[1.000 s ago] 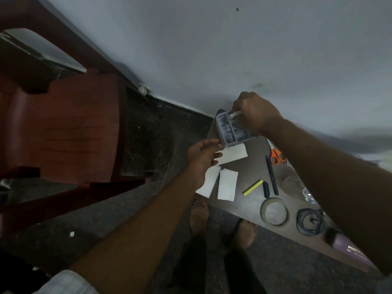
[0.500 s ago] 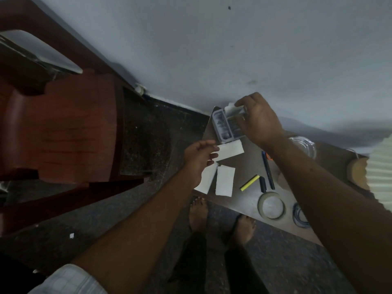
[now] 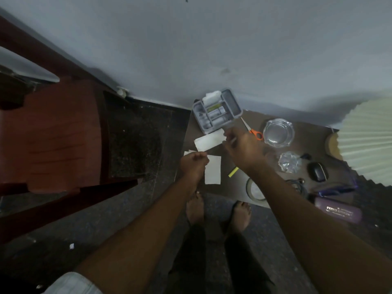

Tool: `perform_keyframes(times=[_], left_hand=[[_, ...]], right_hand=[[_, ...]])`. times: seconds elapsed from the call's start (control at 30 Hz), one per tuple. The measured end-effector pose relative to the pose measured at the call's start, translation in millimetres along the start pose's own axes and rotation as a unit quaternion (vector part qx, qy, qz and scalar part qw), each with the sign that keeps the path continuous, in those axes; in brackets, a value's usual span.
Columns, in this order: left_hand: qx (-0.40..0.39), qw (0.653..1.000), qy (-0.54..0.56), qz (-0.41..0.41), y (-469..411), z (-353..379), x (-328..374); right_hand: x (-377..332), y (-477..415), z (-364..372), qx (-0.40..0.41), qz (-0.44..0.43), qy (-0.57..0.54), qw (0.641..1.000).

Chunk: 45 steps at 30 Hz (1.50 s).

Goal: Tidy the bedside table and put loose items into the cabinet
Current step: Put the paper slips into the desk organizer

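- At the 11 o'clock corner of the bench [image 3: 229,187], a grey organiser [image 3: 232,105] is seen with a white slip [image 3: 210,96] now tucked inside.
- The right hand [image 3: 239,145] has been withdrawn from it, and the next paper slip [image 3: 209,142], at the organiser's 6 o'clock, is pinched.
- Another slip [image 3: 188,153] is pinched by the left hand [image 3: 194,164]; filing is judged underway.
- Ashtray [image 3: 278,132] and scissors [image 3: 252,130], at 3 o'clock, obstruct nothing.

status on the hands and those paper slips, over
Right hand pinches end of upper paper slip; left hand grips second slip. Gray organizer tray just beyond, folded paper inside. Scissors beside right hand, not blocking.
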<state>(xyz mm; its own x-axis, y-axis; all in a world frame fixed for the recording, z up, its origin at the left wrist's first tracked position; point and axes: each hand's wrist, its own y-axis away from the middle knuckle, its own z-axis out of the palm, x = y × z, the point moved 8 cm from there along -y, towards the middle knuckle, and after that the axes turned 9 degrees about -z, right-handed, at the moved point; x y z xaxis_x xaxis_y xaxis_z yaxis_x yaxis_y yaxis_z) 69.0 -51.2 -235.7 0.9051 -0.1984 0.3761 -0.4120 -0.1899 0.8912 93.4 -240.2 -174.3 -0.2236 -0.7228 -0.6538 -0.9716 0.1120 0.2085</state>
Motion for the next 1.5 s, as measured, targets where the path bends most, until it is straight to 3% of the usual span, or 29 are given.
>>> perform_keyframes(times=[0.17, 0.37, 0.63, 0.83, 1.2, 1.5], left_hand=[[0.037, 0.991, -0.128, 0.031, 8, 5, -21], [0.05, 0.989, -0.137, 0.034, 10, 10, -29], [0.044, 0.99, -0.126, 0.035, 4, 18, -29], [0.043, 0.992, -0.115, 0.038, 1, 18, -30], [0.042, 0.99, -0.126, 0.052, 2, 13, -29], [0.032, 0.99, -0.13, 0.052, 1, 13, -30]], right_hand=[[18, 30, 38, -0.056, 0.028, 0.028, 0.998], [38, 50, 72, -0.106, 0.085, 0.079, 0.988], [46, 51, 87, -0.095, 0.113, 0.088, 0.985], [48, 52, 89, -0.063, 0.161, 0.008, 0.985], [42, 40, 95, -0.08, 0.129, 0.063, 0.986], [42, 37, 99, -0.066, 0.136, 0.04, 0.988]])
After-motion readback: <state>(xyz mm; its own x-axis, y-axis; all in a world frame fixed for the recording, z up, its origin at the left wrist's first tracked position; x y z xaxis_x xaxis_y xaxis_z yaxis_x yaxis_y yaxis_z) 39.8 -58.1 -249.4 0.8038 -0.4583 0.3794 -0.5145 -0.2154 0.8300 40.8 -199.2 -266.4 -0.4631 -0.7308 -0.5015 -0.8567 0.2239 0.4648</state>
